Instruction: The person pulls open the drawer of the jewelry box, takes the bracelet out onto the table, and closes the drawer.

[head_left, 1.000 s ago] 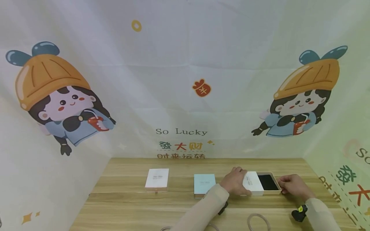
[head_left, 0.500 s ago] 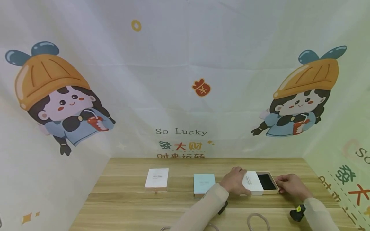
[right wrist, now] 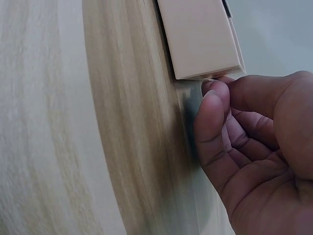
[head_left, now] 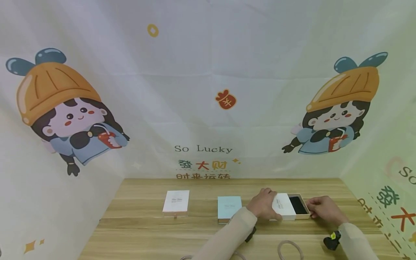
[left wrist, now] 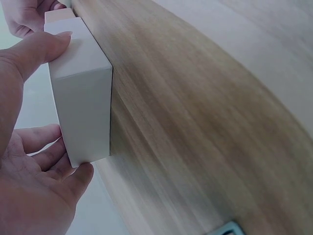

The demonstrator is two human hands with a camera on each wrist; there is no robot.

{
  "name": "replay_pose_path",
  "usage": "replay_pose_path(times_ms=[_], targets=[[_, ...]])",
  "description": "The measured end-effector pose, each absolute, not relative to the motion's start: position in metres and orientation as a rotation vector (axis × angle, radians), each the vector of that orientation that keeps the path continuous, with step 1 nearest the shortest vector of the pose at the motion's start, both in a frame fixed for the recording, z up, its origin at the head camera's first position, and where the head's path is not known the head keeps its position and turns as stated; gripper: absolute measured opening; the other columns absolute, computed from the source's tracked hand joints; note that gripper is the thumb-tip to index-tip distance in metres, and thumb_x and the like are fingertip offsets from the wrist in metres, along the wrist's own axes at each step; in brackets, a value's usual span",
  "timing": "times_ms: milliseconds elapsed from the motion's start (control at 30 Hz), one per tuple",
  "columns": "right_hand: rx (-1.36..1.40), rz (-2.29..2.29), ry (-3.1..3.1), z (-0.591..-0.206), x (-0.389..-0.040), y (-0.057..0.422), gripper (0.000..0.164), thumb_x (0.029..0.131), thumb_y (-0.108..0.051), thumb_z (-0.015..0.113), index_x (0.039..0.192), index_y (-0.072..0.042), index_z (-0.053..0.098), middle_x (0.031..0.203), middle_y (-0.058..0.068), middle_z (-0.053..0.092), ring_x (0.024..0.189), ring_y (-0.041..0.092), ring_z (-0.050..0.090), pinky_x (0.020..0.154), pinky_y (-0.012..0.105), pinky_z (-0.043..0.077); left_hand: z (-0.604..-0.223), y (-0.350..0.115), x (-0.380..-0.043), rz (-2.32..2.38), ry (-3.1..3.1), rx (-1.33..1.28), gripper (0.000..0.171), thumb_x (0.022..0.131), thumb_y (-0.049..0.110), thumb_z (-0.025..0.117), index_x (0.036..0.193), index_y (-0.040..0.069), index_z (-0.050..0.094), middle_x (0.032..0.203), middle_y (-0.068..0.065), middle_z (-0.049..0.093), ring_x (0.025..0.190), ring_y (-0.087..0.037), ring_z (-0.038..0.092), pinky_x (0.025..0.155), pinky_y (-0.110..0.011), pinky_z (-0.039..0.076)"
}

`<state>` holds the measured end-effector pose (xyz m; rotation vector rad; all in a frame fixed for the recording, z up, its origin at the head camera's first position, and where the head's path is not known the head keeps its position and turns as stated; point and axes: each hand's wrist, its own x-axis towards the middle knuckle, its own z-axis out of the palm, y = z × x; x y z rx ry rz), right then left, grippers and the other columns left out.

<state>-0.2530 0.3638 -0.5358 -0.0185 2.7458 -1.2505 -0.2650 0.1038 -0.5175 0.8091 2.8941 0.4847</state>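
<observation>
A white slide-out gift box lies on the table at the right in the head view. My left hand (head_left: 264,205) grips its white sleeve (head_left: 284,207), thumb on one side and fingers on the opposite side; the left wrist view shows the sleeve's plain end. From the sleeve's right end sticks a peach-coloured drawer (right wrist: 200,39) with a black lining (head_left: 299,205). My right hand (head_left: 326,210) is at the drawer's outer end, thumb and index finger pinched together there. What lies between those fingertips is mostly hidden.
A light blue box (head_left: 229,207) stands left of my left hand, partly behind the sleeve. Farther left sits another white box (head_left: 176,200). Thin looped tubing (head_left: 290,242) lies near the front of the wooden table (head_left: 139,231). A printed cloth (head_left: 208,126) walls the back and sides.
The drawer has slid left, farther into the white sleeve, and my right hand has moved left with it. My left hand keeps its grip on the sleeve.
</observation>
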Motion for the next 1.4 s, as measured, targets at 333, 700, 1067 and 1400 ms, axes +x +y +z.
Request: replay_pose_path(times_ms=[333, 700, 1067, 1400], targets=[[-0.015, -1.234, 2.738, -0.535, -0.255, 0.359, 0.025, 0.102, -0.001, 0.052, 0.108, 0.018, 0.067, 0.078, 0.004, 0.067, 0.069, 0.014, 0.063, 0.06, 0.026, 0.056, -0.517, 0.105, -0.266, 0.504, 2.903, 0.8, 0.082, 0.075, 0.048, 0.089, 0.144, 0.019, 0.056, 0.135, 0.009, 0.057, 0.113, -0.002, 0.049, 0.092, -0.013, 0.044], [-0.014, -1.236, 2.739, -0.538, -0.255, 0.348, 0.025, 0.1, -0.001, 0.053, 0.107, 0.018, 0.068, 0.078, 0.005, 0.067, 0.069, 0.014, 0.063, 0.06, 0.026, 0.057, -0.518, 0.105, -0.264, 0.497, 2.901, 0.803, 0.084, 0.076, 0.05, 0.088, 0.146, 0.018, 0.054, 0.14, 0.008, 0.055, 0.124, -0.004, 0.049, 0.099, -0.014, 0.044], [-0.033, -1.272, 2.709, -0.532, -0.251, 0.333, 0.024, 0.099, 0.0, 0.054, 0.105, 0.017, 0.069, 0.075, 0.005, 0.065, 0.069, 0.014, 0.062, 0.06, 0.025, 0.057, -0.517, 0.105, -0.264, 0.525, 2.898, 0.813, 0.084, 0.076, 0.049, 0.088, 0.146, 0.017, 0.054, 0.14, 0.007, 0.055, 0.124, -0.005, 0.049, 0.098, -0.015, 0.045], [-0.047, -1.322, 2.674, -0.537, -0.252, 0.328, 0.023, 0.099, 0.0, 0.055, 0.106, 0.017, 0.069, 0.074, 0.004, 0.066, 0.068, 0.014, 0.062, 0.059, 0.025, 0.057, -0.521, 0.106, -0.266, 0.511, 2.898, 0.786, 0.086, 0.076, 0.05, 0.088, 0.148, 0.019, 0.052, 0.141, 0.008, 0.054, 0.126, -0.005, 0.049, 0.099, -0.016, 0.046]])
